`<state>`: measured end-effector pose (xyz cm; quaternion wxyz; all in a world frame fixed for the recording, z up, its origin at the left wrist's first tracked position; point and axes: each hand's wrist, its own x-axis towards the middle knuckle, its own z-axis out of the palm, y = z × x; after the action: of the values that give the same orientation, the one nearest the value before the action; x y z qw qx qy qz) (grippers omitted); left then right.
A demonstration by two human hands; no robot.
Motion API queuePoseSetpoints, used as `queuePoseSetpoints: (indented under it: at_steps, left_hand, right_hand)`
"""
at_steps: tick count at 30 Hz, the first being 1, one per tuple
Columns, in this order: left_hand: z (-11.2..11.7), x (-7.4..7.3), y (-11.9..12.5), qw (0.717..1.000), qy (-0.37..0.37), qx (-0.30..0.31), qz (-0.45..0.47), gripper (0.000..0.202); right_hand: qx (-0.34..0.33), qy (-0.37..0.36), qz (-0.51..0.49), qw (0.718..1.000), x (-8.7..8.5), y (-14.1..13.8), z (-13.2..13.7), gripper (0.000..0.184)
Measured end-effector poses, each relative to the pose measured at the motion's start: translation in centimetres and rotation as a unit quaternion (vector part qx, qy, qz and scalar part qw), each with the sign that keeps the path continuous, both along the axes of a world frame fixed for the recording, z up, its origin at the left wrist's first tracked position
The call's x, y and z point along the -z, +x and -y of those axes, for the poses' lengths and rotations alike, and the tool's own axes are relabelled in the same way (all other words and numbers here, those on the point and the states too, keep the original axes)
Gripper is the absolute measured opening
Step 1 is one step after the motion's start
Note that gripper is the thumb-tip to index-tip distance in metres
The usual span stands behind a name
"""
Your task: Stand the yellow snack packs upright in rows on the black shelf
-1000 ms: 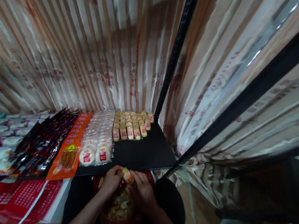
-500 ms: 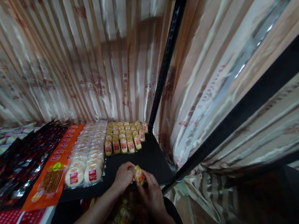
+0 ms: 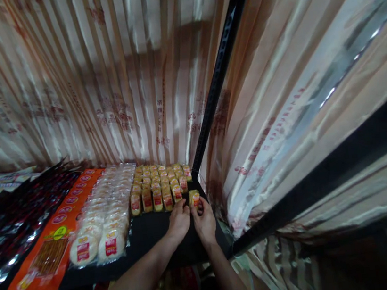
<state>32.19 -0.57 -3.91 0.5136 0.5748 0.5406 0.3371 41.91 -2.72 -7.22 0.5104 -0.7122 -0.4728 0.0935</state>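
Note:
My right hand [image 3: 205, 219] grips a small yellow snack packet [image 3: 195, 198] with a red label, thumb and fingers around its lower part. The packet stands upright at the right front of a block of similar yellow packets [image 3: 156, 197] on the black shelf [image 3: 149, 239]. Just left of it, my left hand [image 3: 180, 222] has its fingers curled together close to the block's front right packet [image 3: 176, 191]. Whether they hold anything is hidden.
Clear-wrapped round white crackers [image 3: 110, 244] lie in two rows left of the block. Beyond them are orange snack bags [image 3: 49, 259] and dark shiny packs [image 3: 15, 225]. A black metal post [image 3: 215, 90] rises at the shelf's back corner, before pleated curtains [image 3: 127, 77].
Both hands have moved forward and right, over the shelf. The yellow packet, earlier between both hands near the front edge, is now in the right hand beside the block.

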Motion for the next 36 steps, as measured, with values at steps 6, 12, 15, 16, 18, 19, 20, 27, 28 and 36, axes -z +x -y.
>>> queuePoseSetpoints:
  at_steps: [6,12,15,16,18,19,20,27,28,36]
  left_hand:
    - [-1.4,0.7,0.4,1.0,-0.008,-0.013,-0.011,0.04]
    - [-1.7,0.9,0.2,1.0,-0.004,-0.012,-0.029,0.039]
    - [-1.6,0.7,0.1,1.0,0.005,-0.015,-0.024,0.04]
    - [-1.5,0.6,0.1,1.0,0.007,-0.017,-0.023,0.041]
    - [-1.5,0.4,0.1,1.0,0.008,-0.018,-0.025,0.042]
    - [-1.5,0.4,0.1,0.999,0.009,-0.016,-0.028,0.042]
    - [-1.5,0.3,0.2,0.999,0.009,-0.014,-0.034,0.043]
    - [-1.7,-0.3,0.4,0.996,0.039,-0.001,-0.085,0.042]
    - [-1.7,-0.4,0.4,0.995,0.04,0.0,-0.088,0.042]
    - [-1.4,-0.8,0.3,0.994,0.035,-0.004,-0.104,0.038]
  right_hand:
    - [0.01,-0.006,0.017,1.0,0.0,0.7,-4.3,0.05]
    - [-0.005,-0.024,0.047,0.999,0.6,0.4,-6.0,0.051]
    - [-0.016,-0.024,0.051,0.998,0.8,0.2,-5.9,0.049]
    - [-0.017,-0.024,0.055,0.998,0.9,0.2,-5.8,0.049]
    - [-0.012,-0.032,0.071,0.997,1.0,0.2,-5.6,0.048]
    - [-0.006,-0.037,0.08,0.996,1.2,0.2,-5.5,0.049]
    - [0.001,-0.043,0.089,0.995,1.3,0.3,-5.5,0.049]
    - [0.007,-0.09,0.104,0.99,1.1,-0.2,-6.0,0.049]
    - [0.011,-0.102,0.111,0.988,1.0,-0.4,-6.0,0.047]
    - [0.043,-0.123,0.152,0.98,0.9,-0.8,-5.9,0.039]
